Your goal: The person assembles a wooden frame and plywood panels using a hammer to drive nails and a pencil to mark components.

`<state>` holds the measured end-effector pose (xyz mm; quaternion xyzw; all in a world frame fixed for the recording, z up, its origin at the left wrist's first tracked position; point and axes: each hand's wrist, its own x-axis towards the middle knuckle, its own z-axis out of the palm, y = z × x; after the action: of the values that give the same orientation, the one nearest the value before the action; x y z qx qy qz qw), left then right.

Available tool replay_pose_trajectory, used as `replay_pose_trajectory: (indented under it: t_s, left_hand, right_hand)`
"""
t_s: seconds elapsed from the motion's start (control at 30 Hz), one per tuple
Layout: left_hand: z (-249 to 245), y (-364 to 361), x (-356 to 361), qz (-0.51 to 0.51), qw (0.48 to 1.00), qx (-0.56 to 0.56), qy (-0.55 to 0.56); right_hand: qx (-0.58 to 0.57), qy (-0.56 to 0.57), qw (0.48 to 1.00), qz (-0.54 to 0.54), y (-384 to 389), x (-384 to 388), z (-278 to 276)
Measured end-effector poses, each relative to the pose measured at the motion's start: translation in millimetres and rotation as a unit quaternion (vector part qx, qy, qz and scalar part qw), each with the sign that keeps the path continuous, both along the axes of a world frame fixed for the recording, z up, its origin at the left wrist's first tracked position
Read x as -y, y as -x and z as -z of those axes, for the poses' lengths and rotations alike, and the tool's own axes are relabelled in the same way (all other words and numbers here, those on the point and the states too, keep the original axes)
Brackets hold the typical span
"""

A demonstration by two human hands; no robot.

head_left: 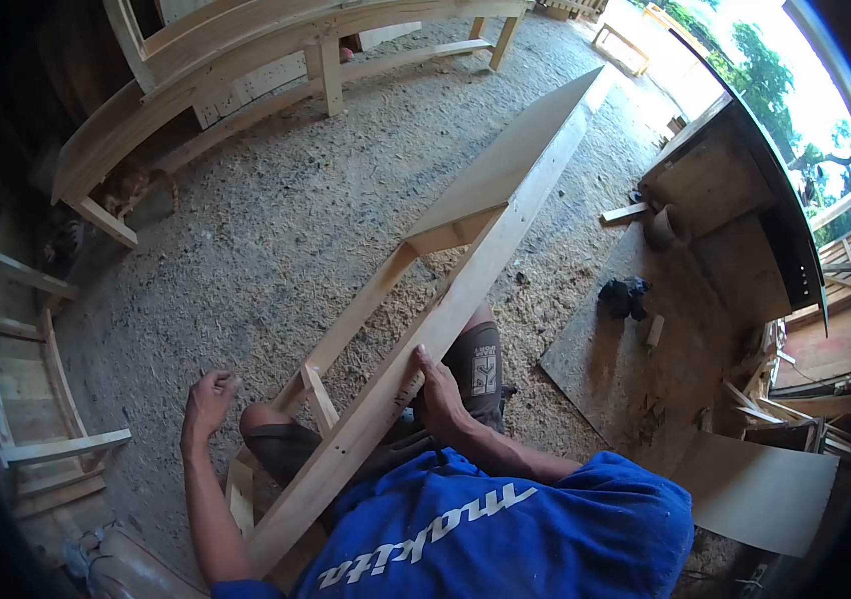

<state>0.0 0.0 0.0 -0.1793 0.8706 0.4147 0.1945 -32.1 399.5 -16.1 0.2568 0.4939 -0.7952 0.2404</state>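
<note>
A long pale wooden frame (465,285) lies diagonally across my lap, with a flat panel (515,150) fixed in its far part and short crosspieces nearer my knees. My right hand (437,391) grips the frame's near long board, its fingertips against the side. To the left of the frame, my left hand (210,401) is raised and apart from it, fingers curled together; whatever may be between them is too small to make out.
A long wooden bench frame (332,75) stands at the upper left, another frame (41,449) at the left edge. Shavings cover the ground. At right are a sheet (585,349) with a dark item (623,298), a leaning panel (725,200) and a pale board (765,489).
</note>
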Motion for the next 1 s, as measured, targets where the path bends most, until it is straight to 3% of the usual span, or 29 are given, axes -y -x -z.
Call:
replay_pose_trajectory:
  t_s: [0.07, 0.1, 0.13, 0.23, 0.33, 0.37, 0.43, 0.57, 0.63, 0.73, 0.83, 1.0]
  left_hand:
    - [73, -8, 35, -0.072, 0.993, -0.047, 0.083]
    - [103, 23, 89, -0.046, 0.986, -0.039, 0.153]
    - [152, 7, 105, -0.019, 0.982, -0.003, 0.187]
    - [263, -62, 101, 0.009, 0.975, 0.069, 0.213]
    - [316, -104, 80, 0.063, 0.962, 0.179, 0.194]
    - [322, -110, 64, 0.069, 0.963, 0.179, 0.191]
    - [310, -127, 26, -0.026, 0.939, 0.119, 0.321]
    - [333, -121, 40, -0.008, 0.940, 0.130, 0.316]
    - [357, -116, 62, 0.055, 0.956, 0.154, 0.243]
    - [352, -106, 77, 0.122, 0.949, 0.155, 0.244]
    - [315, -92, 87, 0.053, 0.966, 0.141, 0.212]
    - [237, -53, 125, -0.001, 0.964, 0.097, 0.246]
  right_hand:
    - [-0.021, 0.007, 1.000, 0.002, -18, -12, 5]
    - [-0.041, 0.038, 0.998, 0.012, 13, 12, 19]
    - [-0.043, 0.032, 0.998, 0.043, 6, 7, 17]
    - [-0.032, -0.001, 0.997, 0.073, -17, -15, 14]
    - [-0.025, 0.000, 0.993, 0.112, -22, -14, 9]
    - [-0.023, -0.017, 0.992, 0.124, -24, -15, 7]
    - [-0.004, -0.027, 0.989, 0.144, -34, -22, 3]
    - [0.096, -0.033, 0.980, 0.171, -42, -30, -5]
    - [0.100, -0.021, 0.978, 0.183, -50, -42, 12]
    - [0.093, -0.028, 0.977, 0.190, -56, -46, 15]
    - [0.046, -0.083, 0.971, 0.219, -53, -36, 20]
    - [0.018, -0.157, 0.972, 0.174, -49, -27, 18]
